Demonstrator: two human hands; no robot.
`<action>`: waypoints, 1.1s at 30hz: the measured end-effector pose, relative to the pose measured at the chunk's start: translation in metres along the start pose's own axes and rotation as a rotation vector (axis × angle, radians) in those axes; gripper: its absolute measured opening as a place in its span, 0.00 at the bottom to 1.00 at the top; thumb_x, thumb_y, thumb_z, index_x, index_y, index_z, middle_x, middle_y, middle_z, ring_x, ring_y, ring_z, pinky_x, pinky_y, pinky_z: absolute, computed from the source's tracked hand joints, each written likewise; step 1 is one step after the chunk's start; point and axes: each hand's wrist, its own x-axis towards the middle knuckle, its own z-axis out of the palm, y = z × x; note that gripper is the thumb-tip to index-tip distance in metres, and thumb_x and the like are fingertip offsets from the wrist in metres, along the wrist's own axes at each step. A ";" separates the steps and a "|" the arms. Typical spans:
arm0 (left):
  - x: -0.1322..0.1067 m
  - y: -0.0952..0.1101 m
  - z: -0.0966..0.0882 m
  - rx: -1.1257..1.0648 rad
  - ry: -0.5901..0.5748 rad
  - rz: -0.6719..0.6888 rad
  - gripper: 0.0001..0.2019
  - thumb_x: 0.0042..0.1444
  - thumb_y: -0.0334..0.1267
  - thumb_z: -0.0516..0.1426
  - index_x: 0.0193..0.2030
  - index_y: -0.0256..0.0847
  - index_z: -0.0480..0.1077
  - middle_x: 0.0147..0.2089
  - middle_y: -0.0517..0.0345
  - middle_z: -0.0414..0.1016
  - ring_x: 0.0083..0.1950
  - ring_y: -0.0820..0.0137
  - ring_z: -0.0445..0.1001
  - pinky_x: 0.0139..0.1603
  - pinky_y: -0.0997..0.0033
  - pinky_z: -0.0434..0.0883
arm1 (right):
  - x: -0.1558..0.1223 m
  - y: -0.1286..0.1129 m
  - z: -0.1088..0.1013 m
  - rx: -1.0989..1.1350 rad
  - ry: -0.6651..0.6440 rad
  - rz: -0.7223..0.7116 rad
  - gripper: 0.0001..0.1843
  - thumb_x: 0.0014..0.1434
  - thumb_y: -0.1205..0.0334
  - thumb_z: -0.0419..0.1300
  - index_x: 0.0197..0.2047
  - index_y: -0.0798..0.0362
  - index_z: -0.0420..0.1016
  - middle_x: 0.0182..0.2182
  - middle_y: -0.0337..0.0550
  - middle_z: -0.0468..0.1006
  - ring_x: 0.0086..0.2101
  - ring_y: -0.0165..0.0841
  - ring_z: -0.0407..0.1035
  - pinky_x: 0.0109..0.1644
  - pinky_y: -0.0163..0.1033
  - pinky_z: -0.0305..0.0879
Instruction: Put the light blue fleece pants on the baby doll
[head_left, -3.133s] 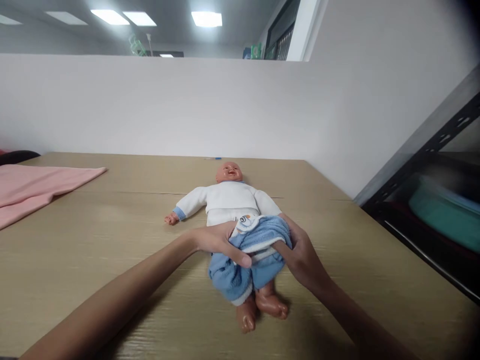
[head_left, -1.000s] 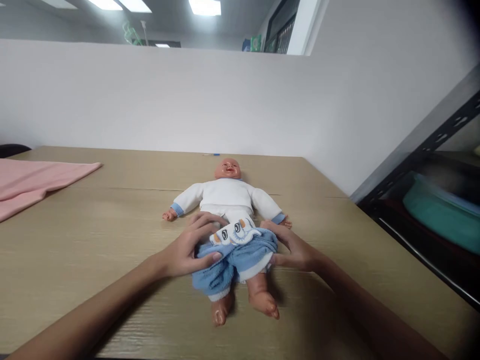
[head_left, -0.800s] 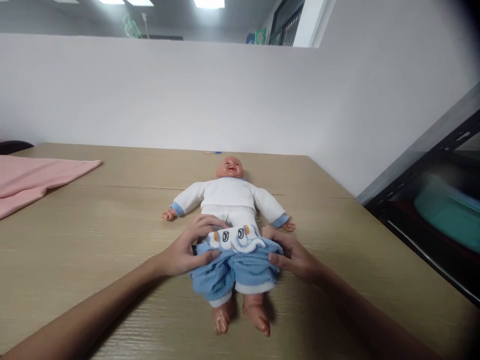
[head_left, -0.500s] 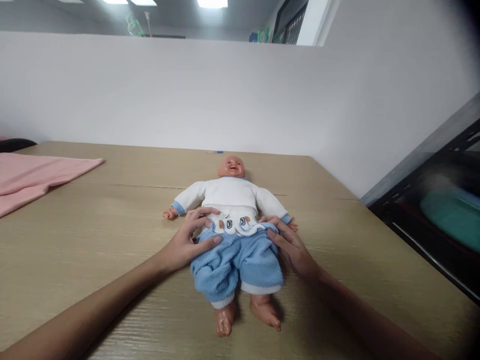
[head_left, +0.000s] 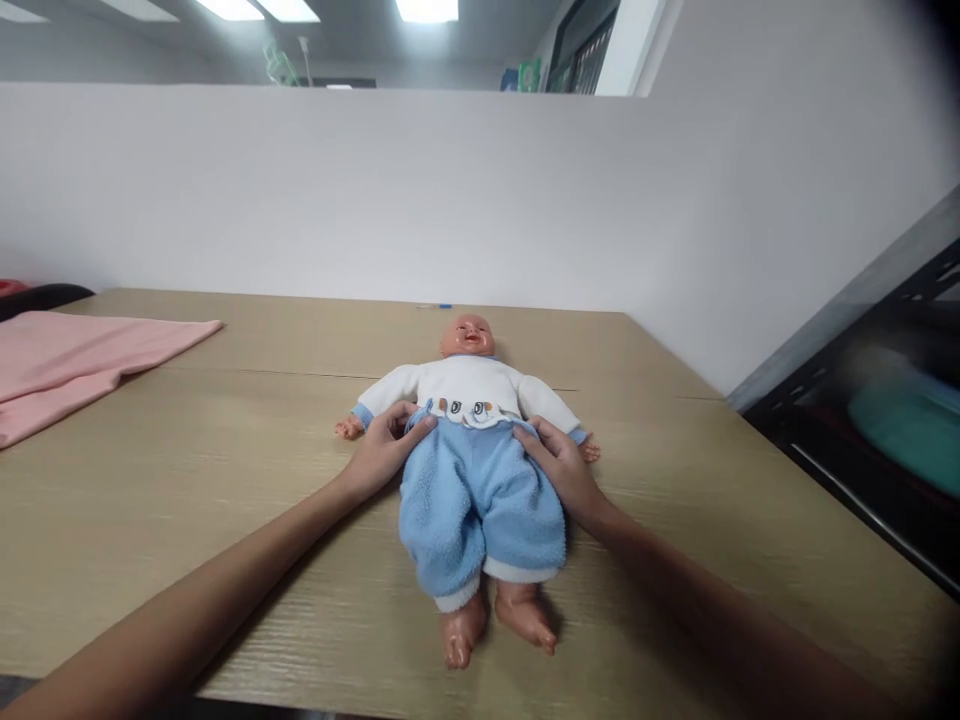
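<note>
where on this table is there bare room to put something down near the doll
Bare table lies between the pink cloth and the doll, outside the left forearm. Another free patch runs from the doll's right side to the table edge by the black shelf. A strip behind its head is bare. It is crowded at the blue trousers, where the left hand and right hand grip the waist.

A doll (head_left: 468,372) lies face up on the desk (head_left: 225,470), in a white top and blue trousers (head_left: 480,500). The left hand (head_left: 384,452) and right hand (head_left: 561,468) grip the trousers' waist at either side. A pink cloth (head_left: 67,360) lies far left.
</note>
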 end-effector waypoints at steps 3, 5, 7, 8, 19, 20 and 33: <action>-0.010 0.002 -0.008 0.043 -0.062 0.002 0.19 0.67 0.58 0.61 0.44 0.42 0.70 0.40 0.61 0.69 0.43 0.66 0.68 0.45 0.68 0.66 | -0.007 -0.001 0.000 0.092 0.013 0.124 0.21 0.57 0.40 0.72 0.34 0.48 0.76 0.30 0.36 0.76 0.34 0.37 0.70 0.43 0.40 0.70; -0.018 0.003 -0.011 0.062 -0.121 0.003 0.17 0.67 0.55 0.60 0.46 0.42 0.70 0.42 0.60 0.69 0.46 0.64 0.68 0.49 0.67 0.67 | -0.014 -0.002 -0.001 0.215 0.025 0.253 0.19 0.57 0.42 0.71 0.42 0.48 0.81 0.37 0.40 0.83 0.41 0.43 0.77 0.47 0.44 0.75; -0.021 0.002 -0.010 0.036 -0.121 -0.016 0.16 0.67 0.54 0.60 0.45 0.43 0.69 0.40 0.61 0.68 0.44 0.65 0.67 0.48 0.67 0.67 | -0.019 -0.003 -0.001 0.334 0.023 0.349 0.21 0.58 0.44 0.70 0.50 0.46 0.83 0.45 0.43 0.87 0.47 0.46 0.80 0.51 0.48 0.78; -0.021 0.002 -0.008 0.007 -0.099 -0.035 0.17 0.67 0.55 0.59 0.44 0.43 0.68 0.39 0.62 0.66 0.42 0.66 0.66 0.46 0.68 0.66 | -0.020 -0.003 -0.001 0.375 0.017 0.375 0.22 0.58 0.44 0.70 0.52 0.46 0.83 0.47 0.44 0.87 0.49 0.47 0.81 0.53 0.50 0.79; -0.011 0.000 -0.014 0.216 0.017 0.109 0.16 0.69 0.56 0.60 0.49 0.45 0.71 0.49 0.56 0.73 0.53 0.60 0.68 0.57 0.63 0.65 | -0.016 -0.010 -0.007 -0.070 -0.006 -0.054 0.15 0.66 0.45 0.67 0.39 0.47 0.73 0.33 0.36 0.71 0.37 0.37 0.66 0.45 0.40 0.66; -0.009 0.001 -0.014 0.273 0.029 0.149 0.16 0.70 0.55 0.59 0.49 0.45 0.71 0.49 0.56 0.72 0.54 0.60 0.68 0.58 0.63 0.64 | -0.014 -0.012 -0.006 -0.115 0.013 -0.101 0.14 0.69 0.45 0.64 0.40 0.47 0.73 0.34 0.37 0.71 0.38 0.38 0.66 0.45 0.40 0.65; 0.011 -0.005 -0.025 0.092 -0.115 -0.071 0.13 0.66 0.52 0.57 0.43 0.44 0.72 0.45 0.56 0.76 0.50 0.57 0.72 0.55 0.60 0.69 | 0.014 0.003 -0.002 -0.072 0.156 0.046 0.15 0.58 0.46 0.67 0.29 0.47 0.75 0.32 0.41 0.79 0.40 0.44 0.72 0.54 0.48 0.69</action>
